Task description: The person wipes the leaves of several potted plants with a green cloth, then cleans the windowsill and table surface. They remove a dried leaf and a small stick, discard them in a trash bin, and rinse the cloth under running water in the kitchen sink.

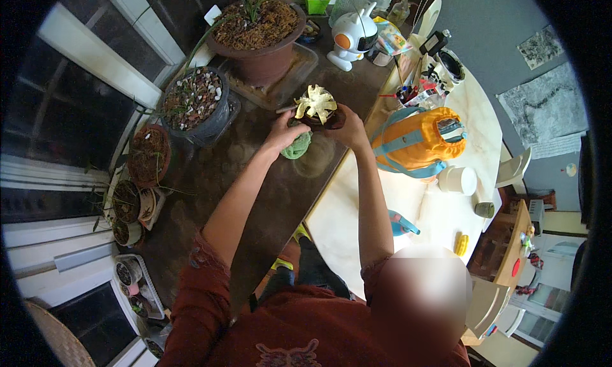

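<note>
My left hand and my right hand are on opposite sides of a small dark pot, fingers curled about it. A pale yellow, star-shaped piece that looks like fruit peel sits on the pot and hides most of its top. Below my left thumb is a bunched green cloth; whether that hand also grips it is not clear. All this is over a dark brown tabletop.
A large brown planter and a grey pot of pebbles stand beyond and left. Right of the planter is a white robot-shaped figure. An orange drawstring bag, white tub and blue spray head occupy the pale marble-look table.
</note>
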`<state>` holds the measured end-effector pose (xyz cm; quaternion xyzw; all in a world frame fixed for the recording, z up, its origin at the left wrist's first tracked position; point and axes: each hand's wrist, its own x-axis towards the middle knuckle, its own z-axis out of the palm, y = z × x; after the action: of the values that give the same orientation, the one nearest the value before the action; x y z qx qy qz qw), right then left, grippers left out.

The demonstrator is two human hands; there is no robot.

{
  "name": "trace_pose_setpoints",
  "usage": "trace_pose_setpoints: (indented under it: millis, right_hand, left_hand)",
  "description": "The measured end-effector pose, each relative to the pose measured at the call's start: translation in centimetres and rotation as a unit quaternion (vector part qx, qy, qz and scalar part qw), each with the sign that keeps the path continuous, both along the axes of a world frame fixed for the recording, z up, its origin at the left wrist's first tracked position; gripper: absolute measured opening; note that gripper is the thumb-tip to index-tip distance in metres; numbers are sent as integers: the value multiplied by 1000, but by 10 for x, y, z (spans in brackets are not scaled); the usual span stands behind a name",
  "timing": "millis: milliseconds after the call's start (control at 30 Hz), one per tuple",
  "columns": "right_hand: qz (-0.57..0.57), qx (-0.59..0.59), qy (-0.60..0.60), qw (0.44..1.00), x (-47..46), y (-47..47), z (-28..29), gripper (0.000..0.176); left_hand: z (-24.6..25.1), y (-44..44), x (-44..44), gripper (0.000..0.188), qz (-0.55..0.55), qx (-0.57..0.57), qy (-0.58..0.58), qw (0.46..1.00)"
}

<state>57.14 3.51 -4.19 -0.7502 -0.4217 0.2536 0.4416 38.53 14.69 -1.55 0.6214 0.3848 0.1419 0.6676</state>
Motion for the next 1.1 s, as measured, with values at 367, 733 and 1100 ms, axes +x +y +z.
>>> trace_pose_setpoints:
  millis: [367,733,1100]
  right_hand:
    - [-12,47,-40,998,-13,11,-3,71]
    - [4,38,-35,999,-68,-5,11,62]
    - [254,29,-44,966,-261,-17,26,58]
  left_hand:
    - [-8,-10,5,52,24,-88,-68,994]
    - [3,-44,-48,49,86,-12,-38,996]
    - [25,-124,-267,66,192,38,77,978]
